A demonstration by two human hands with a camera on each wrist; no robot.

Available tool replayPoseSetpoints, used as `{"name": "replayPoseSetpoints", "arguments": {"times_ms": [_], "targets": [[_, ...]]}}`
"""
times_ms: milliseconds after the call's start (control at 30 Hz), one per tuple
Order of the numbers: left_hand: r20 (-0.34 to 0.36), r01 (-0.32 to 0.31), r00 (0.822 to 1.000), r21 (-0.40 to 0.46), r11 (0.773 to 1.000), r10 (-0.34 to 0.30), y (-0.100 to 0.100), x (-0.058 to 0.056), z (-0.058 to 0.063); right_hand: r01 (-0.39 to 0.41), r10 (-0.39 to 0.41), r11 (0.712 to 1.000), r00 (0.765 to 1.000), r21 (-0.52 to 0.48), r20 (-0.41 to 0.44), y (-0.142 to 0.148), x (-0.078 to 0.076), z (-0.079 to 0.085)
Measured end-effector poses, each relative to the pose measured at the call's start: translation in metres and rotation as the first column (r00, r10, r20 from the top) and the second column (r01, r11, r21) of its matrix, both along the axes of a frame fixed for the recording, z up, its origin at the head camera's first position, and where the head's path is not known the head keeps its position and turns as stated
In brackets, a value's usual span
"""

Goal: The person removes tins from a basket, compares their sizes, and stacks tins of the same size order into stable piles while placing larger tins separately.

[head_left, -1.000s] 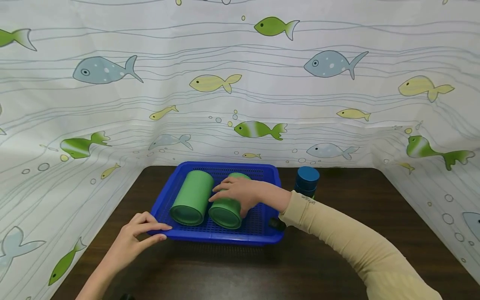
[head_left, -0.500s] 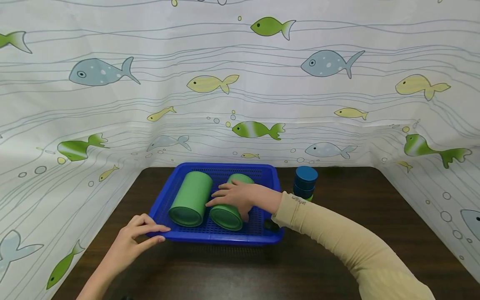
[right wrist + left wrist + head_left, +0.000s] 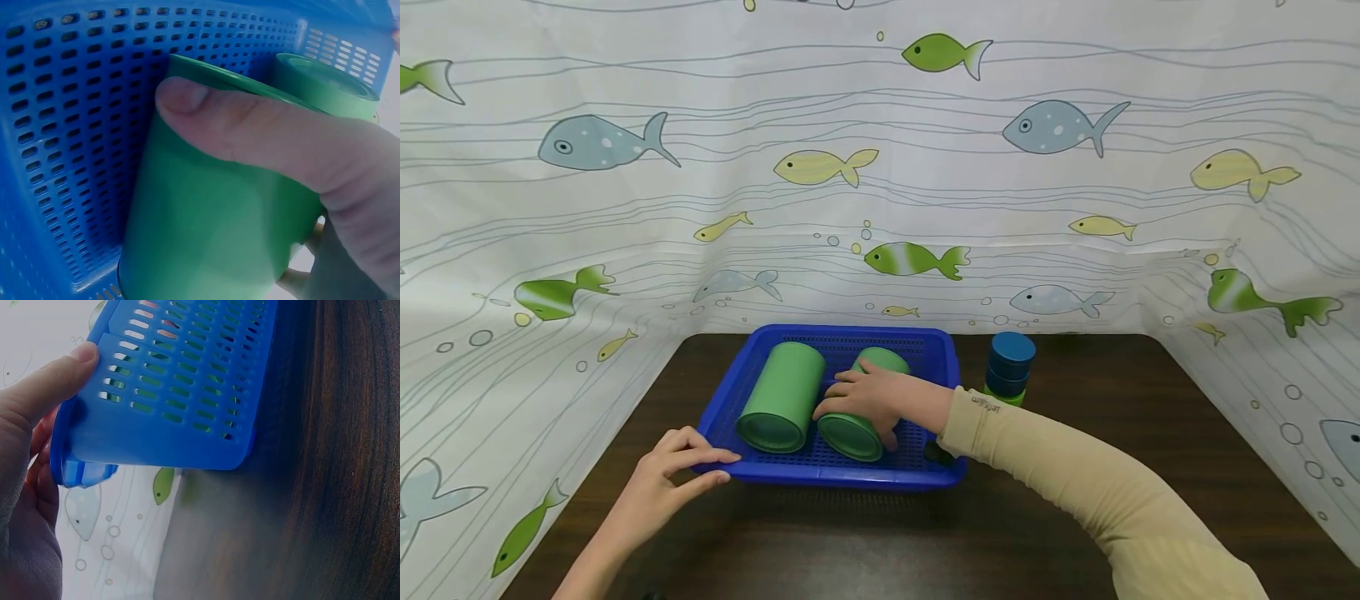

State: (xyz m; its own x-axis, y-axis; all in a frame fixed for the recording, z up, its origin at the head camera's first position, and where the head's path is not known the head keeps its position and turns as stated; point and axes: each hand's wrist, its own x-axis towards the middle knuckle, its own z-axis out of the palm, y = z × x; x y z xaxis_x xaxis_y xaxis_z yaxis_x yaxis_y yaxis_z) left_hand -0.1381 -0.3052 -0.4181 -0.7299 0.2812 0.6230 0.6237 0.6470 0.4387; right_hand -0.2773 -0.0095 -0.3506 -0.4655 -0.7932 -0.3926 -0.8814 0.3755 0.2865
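In the head view, a blue plastic basket [image 3: 850, 477] stands on the table with two green cylindrical cans lying inside it. My left hand [image 3: 670, 471] pinches the basket's near left corner; its thumb [image 3: 84, 356] presses the outer side of the rim in the left wrist view. The right hand [image 3: 867, 398] lies over the right green can [image 3: 852, 437] and grips it, thumb along one side and fingers round the other. The can rests slanted on the basket floor. Beside it, to the left, lies the other green can [image 3: 786, 383], untouched.
A small stack with a blue top [image 3: 1011, 358] and a green lower part stands right of the basket, near the right forearm. The dark wooden table [image 3: 1150, 417] is bordered by a white fish-print sheet [image 3: 850, 200] at the back and sides.
The right wrist has shifted slightly left and the right green can has turned a little in the basket. The left hand keeps its hold on the rim.
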Motion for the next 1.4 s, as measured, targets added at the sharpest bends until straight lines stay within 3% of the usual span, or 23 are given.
{"name": "replayPoseSetpoints", "arguments": {"times_ms": [600, 800, 967, 1400], "targets": [[0.004, -0.024, 1.000, 0.009, 1.000, 0.024, 0.0021, 0.0010, -0.0016, 0.012, -0.010, 0.999, 0.998, -0.030, 0.062, 0.0000, -0.0011, -0.0004], [-0.027, 0.002, 1.000, 0.020, 1.000, -0.001, 0.0015, -0.0005, -0.0043, 0.033, -0.033, 0.999, 0.999, -0.001, 0.021, -0.0008, 0.0018, -0.0006], [-0.010, -0.007, 1.000, 0.010, 1.000, 0.007, 0.0015, 0.0002, -0.0026, 0.021, -0.021, 1.000, 1.000, -0.013, -0.010, -0.0011, 0.0037, -0.0016], [0.007, -0.015, 1.000, -0.020, 1.000, 0.015, 0.0023, 0.0025, 0.0028, -0.004, 0.004, 1.000, 1.000, -0.019, 0.012, -0.0001, -0.0036, -0.0030]]}}
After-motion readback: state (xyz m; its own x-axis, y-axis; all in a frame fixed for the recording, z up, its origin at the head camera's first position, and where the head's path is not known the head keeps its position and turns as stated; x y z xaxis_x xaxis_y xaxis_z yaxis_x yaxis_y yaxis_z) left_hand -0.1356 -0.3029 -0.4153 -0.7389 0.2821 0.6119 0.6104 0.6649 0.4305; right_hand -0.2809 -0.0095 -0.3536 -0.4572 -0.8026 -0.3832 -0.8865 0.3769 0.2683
